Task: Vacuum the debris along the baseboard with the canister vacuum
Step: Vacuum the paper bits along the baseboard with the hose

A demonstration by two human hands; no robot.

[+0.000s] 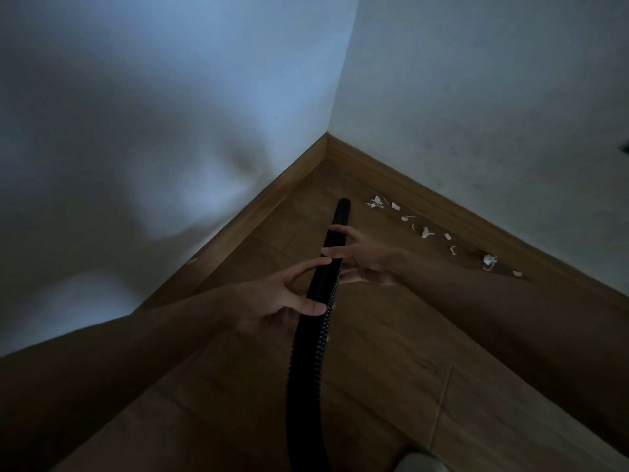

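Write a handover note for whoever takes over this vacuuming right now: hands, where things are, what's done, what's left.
Left hand: holds the hose lower down.
Right hand: holds it nearer the tip.
The tip points toward the corner, left of the debris, which lies in a line along the right baseboard.
Done: hose in hand and aimed.
Left: run the tip along the whole debris line; none looks vacuumed yet.
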